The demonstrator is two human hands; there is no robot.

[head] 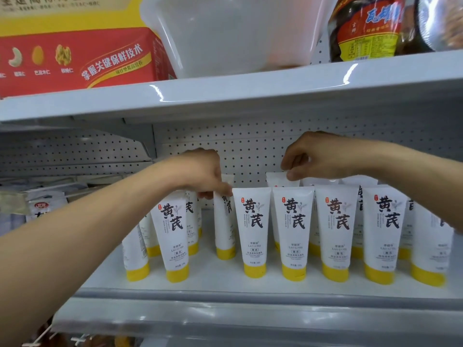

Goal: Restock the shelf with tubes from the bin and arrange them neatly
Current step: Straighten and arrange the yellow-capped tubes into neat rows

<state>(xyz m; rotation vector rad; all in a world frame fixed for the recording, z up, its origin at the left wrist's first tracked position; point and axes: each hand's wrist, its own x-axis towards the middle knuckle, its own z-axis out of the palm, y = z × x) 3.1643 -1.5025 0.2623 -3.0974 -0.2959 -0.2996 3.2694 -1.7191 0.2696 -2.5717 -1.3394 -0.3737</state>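
Observation:
Several white tubes with yellow caps stand cap-down in rows on the grey shelf [225,284]. My left hand [200,171] pinches the top of a second-row tube [224,229], which stands turned sideways in a gap between the front tubes. My right hand [318,156] pinches the flat top edge of another back-row tube [276,180] behind a front tube [293,231]. The front row runs from a tube at the left [172,236] to the right edge. The translucent plastic bin [233,33] sits on the shelf above.
A red carton [82,58] and snack bags [368,28] flank the bin on the upper shelf. Packets [42,204] hang on pegs at the left. The pegboard back wall [250,146] is close behind my hands. The upper shelf edge [225,96] overhangs.

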